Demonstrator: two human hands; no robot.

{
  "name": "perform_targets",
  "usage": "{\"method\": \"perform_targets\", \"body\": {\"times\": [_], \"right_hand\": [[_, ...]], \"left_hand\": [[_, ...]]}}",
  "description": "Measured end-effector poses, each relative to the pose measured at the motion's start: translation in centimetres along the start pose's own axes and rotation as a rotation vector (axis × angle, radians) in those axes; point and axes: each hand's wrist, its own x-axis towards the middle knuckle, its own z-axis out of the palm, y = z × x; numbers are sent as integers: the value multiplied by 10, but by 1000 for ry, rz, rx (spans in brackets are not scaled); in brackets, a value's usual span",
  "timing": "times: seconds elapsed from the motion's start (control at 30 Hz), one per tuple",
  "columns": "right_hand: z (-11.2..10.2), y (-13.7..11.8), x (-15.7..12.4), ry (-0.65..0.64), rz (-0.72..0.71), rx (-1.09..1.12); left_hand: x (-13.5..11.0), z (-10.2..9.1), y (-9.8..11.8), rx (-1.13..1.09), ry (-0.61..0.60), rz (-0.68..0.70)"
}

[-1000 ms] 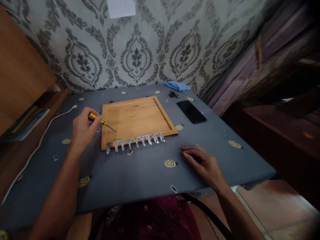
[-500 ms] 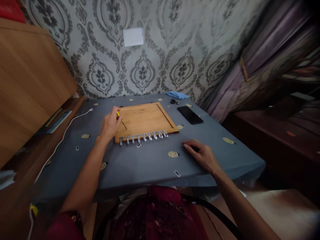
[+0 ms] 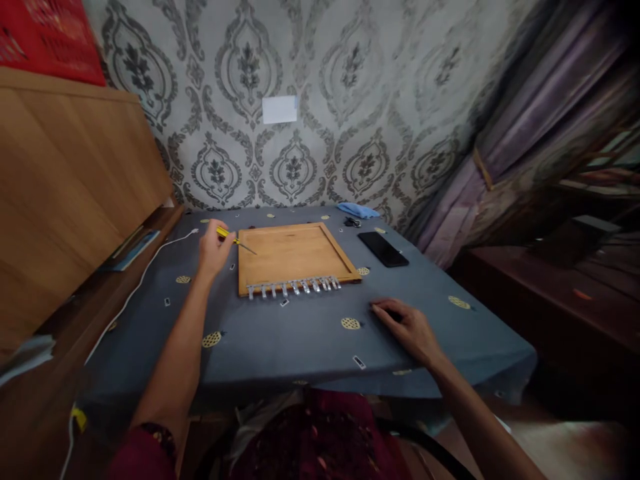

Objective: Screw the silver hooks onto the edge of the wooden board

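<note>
My left hand [image 3: 213, 249] is closed around a small screwdriver [image 3: 235, 241] with a yellow handle, its thin shaft pointing right over the left rim of a wooden framed board [image 3: 293, 257]. The board lies flat on the grey-blue tablecloth [image 3: 280, 333], and a row of several metal hooks [image 3: 295, 287] runs along its near edge. My right hand [image 3: 406, 327] rests palm down on the cloth near the table's front right, fingers stretched over a small dark thing I cannot make out.
A black phone [image 3: 383, 249] lies right of the board, with a blue cloth [image 3: 357, 210] and a small dark item [image 3: 352, 222] behind it. A white cable [image 3: 145, 273] trails along the left side. A wooden cabinet [image 3: 65, 193] stands at left, curtains at right.
The view has pulled back and risen, so the table looks smaller. My left hand has lifted the screwdriver slightly toward the board's far left corner. The right hand has stayed put.
</note>
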Motion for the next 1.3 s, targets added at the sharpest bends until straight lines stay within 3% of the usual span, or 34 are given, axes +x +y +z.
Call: {"method": "perform_targets", "body": {"times": [0.2,0.47,0.6,0.7,0.83,1.03,1.17,1.3], "right_hand": [[-1,4,1,-17,20,10],[-2,2,1,-1,-1,91],[-3,-9,-3,33,26,130],[-4,-10,-6,45,43,122],[-10,8,5,86,96,54],[-28,55,81,270,224,-205],[-20,69,124,280,281,-283],[-13,75,138,264,282,-285]], "left_hand": [[-9,19,3,60,-335,2],[-3,-9,-13,235,-540,-33],[-4,-11,-18,297,-624,-16],[-10,2,-16,302,-616,21],[-11,34,-8,247,-535,73],[7,83,6,126,-419,80],[2,83,11,107,-405,55],[-16,67,20,115,-400,41]]}}
